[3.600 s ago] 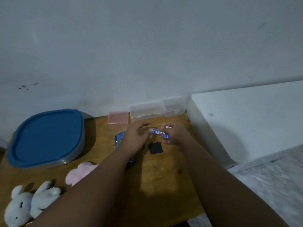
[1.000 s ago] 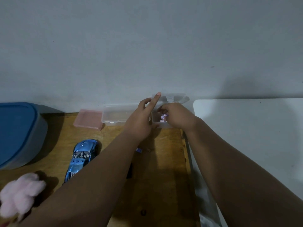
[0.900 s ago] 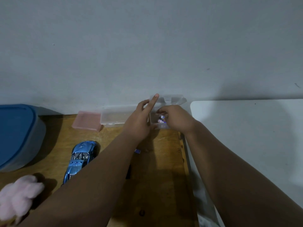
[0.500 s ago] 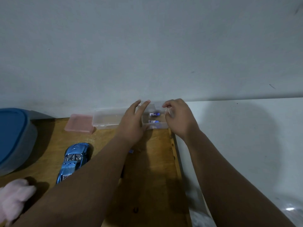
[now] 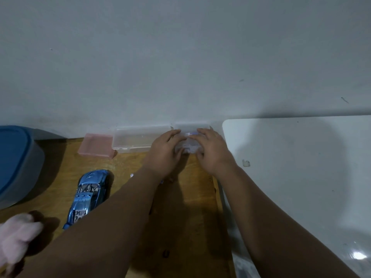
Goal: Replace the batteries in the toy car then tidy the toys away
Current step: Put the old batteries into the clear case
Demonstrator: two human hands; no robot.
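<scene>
A small clear plastic box (image 5: 188, 146) with blue-labelled batteries inside stands against the wall at the back of the wooden table (image 5: 124, 163). My left hand (image 5: 164, 153) and my right hand (image 5: 212, 151) both rest on it, fingers spread over its lid, pressing from either side. The blue toy car (image 5: 88, 194) lies on the table to the left, apart from both hands. A tiny white and blue piece (image 5: 131, 175) shows beside my left forearm.
A longer clear box (image 5: 138, 140) and a pink box (image 5: 96, 145) stand along the wall. A blue-lidded tub (image 5: 16, 163) is at far left, a pink plush toy (image 5: 16, 237) at bottom left. A white surface (image 5: 301, 177) borders the table's right edge.
My right hand put the batteries into the small clear box. The lid, held up before, has come down, and both hands now lie flat on the box.
</scene>
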